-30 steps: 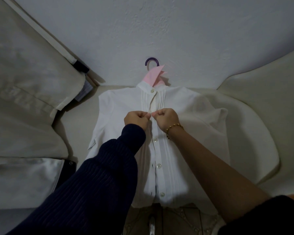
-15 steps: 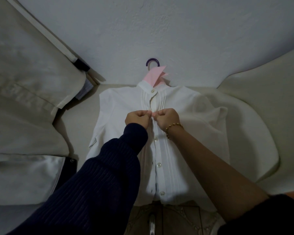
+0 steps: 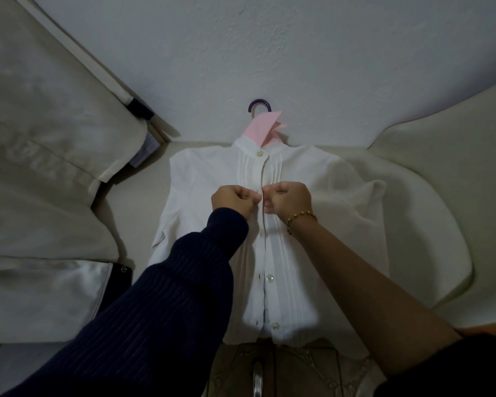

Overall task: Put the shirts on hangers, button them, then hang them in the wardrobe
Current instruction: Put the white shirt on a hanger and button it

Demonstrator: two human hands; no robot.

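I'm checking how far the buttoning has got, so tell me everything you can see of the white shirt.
The white shirt is thin, light fabric with vertical pleats beside a centre placket and a band collar. It sits on a purple hanger, hook showing above the collar, beside a pink tag. Its front faces the camera, over cream cloth. The collar button is fastened; the lower buttons look undone. The left hand and right hand pinch the placket edges at chest height.

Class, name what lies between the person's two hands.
Head view: only the button placket of the white shirt shows between left hand and right hand, which pinch it.
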